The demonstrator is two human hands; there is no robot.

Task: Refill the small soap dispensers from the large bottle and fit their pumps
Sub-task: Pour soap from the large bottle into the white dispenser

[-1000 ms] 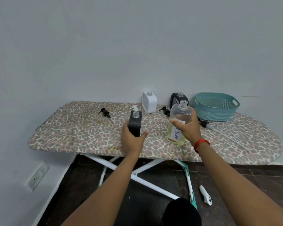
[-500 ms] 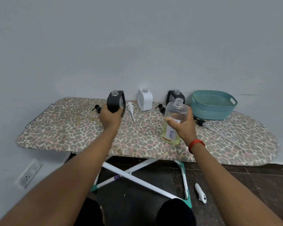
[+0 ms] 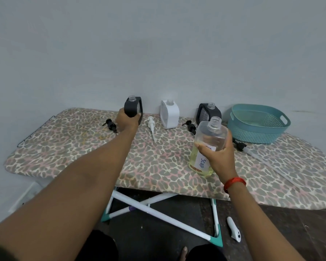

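Head view. Ironing board [image 3: 68,147] with a padded fabric cover in leopard print, grey and pink blotches, serves as tabletop; white metal legs with teal feet below.

Left hand [image 3: 127,122] wrapped tight around a black dispenser [image 3: 133,109], matte rounded-rectangle body with a clear threaded neck, no pump fitted, at the far edge of the board near the wall. Cannot tell whether its base touches the cover.

Right hand [image 3: 219,155], fingers closed around the large bottle [image 3: 208,146]: clear plastic, flat-sided, open threaded neck, pale yellow liquid filling roughly the lower half, white label handwritten "SOAP". Bottle is tilted slightly; its base is at the cover. Red band [image 3: 234,182] on that wrist.

White dispenser [image 3: 169,114], smooth boxy plastic, neck open, stands by the wall. Second black dispenser [image 3: 209,113] beside it to the right, textured side panel, neck open. Contents of the three small ones not visible.

Loose pumps lie on the cover: black pump [image 3: 110,125] left of the left hand, white pump [image 3: 151,126] with long straw, another black pump [image 3: 190,126] near the large bottle, and a long-tubed pump [image 3: 240,145] right of it.

Teal basket [image 3: 252,132], woven-look plastic, oval, cut-out handle, nothing seen inside.
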